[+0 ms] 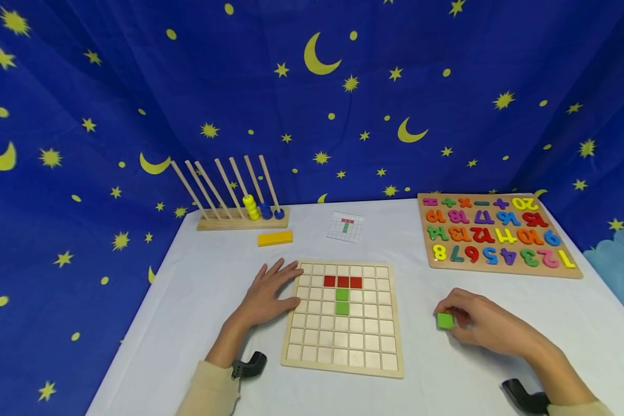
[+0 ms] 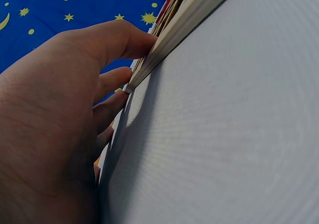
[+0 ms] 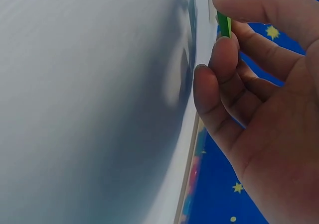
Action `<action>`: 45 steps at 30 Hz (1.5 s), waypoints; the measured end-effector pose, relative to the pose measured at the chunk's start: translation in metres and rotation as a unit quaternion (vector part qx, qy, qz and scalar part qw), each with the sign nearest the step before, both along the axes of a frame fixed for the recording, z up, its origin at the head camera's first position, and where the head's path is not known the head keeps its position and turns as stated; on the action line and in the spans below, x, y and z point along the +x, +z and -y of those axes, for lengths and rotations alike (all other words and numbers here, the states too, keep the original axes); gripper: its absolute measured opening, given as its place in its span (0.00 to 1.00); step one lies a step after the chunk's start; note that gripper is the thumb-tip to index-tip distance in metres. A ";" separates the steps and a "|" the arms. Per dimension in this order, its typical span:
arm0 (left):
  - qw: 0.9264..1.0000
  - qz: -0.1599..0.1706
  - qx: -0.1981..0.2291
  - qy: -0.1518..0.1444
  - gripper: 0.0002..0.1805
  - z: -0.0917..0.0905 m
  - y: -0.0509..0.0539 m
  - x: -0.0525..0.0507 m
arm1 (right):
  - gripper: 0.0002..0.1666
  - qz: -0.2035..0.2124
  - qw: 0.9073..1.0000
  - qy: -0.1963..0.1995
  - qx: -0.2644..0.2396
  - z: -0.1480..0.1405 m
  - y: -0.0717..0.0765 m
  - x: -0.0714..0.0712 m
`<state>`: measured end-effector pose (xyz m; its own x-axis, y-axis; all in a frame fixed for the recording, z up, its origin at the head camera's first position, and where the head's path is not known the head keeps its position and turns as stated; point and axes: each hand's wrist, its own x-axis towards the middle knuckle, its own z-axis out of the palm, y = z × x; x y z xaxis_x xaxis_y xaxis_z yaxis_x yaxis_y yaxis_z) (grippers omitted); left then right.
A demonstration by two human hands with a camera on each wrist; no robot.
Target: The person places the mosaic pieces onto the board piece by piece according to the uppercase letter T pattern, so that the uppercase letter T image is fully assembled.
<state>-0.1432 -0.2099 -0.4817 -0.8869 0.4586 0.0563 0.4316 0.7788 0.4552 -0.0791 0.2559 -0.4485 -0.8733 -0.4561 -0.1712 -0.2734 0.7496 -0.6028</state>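
Note:
A wooden grid board (image 1: 341, 370) lies in the middle of the table. Three red tiles (image 1: 343, 282) form a row on it, and two green tiles (image 1: 342, 301) run down below the middle one. My left hand (image 1: 268, 294) touches the board's left edge with thumb and fingertips, its fingers spread. To the right of the board, my right hand (image 1: 481, 323) pinches a green tile (image 1: 445, 321) between thumb and fingers. In the right wrist view that tile (image 3: 224, 20) shows edge-on, apart from the table surface.
Behind the board lies a small printed card (image 1: 345, 227) with a red and green T pattern. An orange-yellow block (image 1: 275, 238) and a bead-peg rack (image 1: 243, 223) stand at back left. A number puzzle board (image 1: 499, 234) is at back right, before a blue star-patterned curtain (image 1: 374, 150).

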 end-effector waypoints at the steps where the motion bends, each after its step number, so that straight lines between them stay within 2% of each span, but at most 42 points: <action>1: 1.000 0.002 -0.002 0.000 0.36 0.000 0.000 0.000 | 0.19 -0.001 1.000 0.001 0.000 0.001 0.000 -0.001; 10: 1.000 0.003 -0.003 -0.001 0.36 0.000 -0.001 -0.001 | 0.20 0.001 1.000 0.006 -0.011 0.011 0.000 -0.008; 18: 1.000 -0.004 0.002 -0.006 0.35 0.000 0.000 -0.001 | 0.21 -0.013 1.000 0.020 -0.020 0.020 -0.001 -0.014; 30: 1.000 -0.012 0.009 -0.010 0.36 0.000 -0.002 0.000 | 0.20 -0.024 0.998 0.060 -0.025 0.046 -0.002 -0.021; 45: 1.000 -0.002 0.002 -0.001 0.36 -0.001 0.001 -0.001 | 0.18 -0.038 0.993 0.099 -0.054 0.074 0.003 -0.028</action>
